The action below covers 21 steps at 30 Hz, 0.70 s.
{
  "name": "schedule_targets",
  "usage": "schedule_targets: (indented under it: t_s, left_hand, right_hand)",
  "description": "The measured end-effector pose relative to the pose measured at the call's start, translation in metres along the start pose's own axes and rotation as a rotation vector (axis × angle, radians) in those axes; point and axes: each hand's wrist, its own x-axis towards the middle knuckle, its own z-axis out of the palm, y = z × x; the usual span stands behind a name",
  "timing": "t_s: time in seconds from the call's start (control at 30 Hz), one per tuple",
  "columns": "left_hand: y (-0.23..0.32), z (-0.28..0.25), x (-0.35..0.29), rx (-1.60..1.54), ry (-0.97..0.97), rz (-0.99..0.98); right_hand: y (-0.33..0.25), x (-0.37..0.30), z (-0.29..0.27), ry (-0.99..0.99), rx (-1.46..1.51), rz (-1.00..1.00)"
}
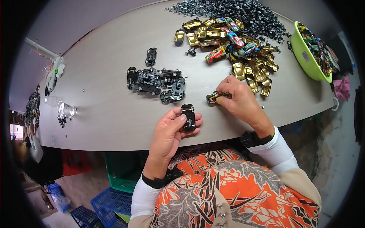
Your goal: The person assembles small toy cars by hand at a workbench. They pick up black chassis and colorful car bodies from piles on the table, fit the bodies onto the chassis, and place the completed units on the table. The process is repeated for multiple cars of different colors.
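Observation:
My left hand (pixel 173 129) is closed on a black toy car chassis (pixel 188 118), thumb on its face and fingers behind. To the right, my right hand (pixel 239 97) pinches a dark, multicoloured toy car body (pixel 213 98) low over the table. My fingers cover part of that car body. Just beyond my left hand lies a cluster of black toy car chassis (pixel 146 80), with one more chassis (pixel 151 57) apart behind it. Past my right hand spreads a pile of gold and colourful toy car bodies (pixel 238 70).
A heap of small dark parts (pixel 243 15) covers the far end of the table (pixel 102 87). On the right stands a green basin (pixel 304 53) full of colourful pieces. A clear cup (pixel 65 110) is at the left. Crates (pixel 118 205) sit below the near edge; another person works far left.

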Motion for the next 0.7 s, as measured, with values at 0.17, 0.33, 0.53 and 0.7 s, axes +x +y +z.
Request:
schedule_targets:
  t_s: [0.17,0.33,0.53,0.7]
  left_hand:
    - [-0.001,0.002,0.000,0.038,0.012,0.014]
    - [0.001,0.006,-0.001,0.025,0.036,0.009]
    - [0.001,0.010,-0.002,-0.002,0.033,0.009]
    - [0.000,0.011,-0.003,-0.010,0.023,-0.008]
  right_hand:
    - [0.004,0.000,-0.007,0.217,0.070,-0.064]
    - [0.008,0.003,-0.022,0.285,0.103,-0.041]
    - [0.022,0.000,-0.021,0.313,-0.078,-0.055]
    - [0.014,0.000,-0.011,0.245,-0.194,-0.074]
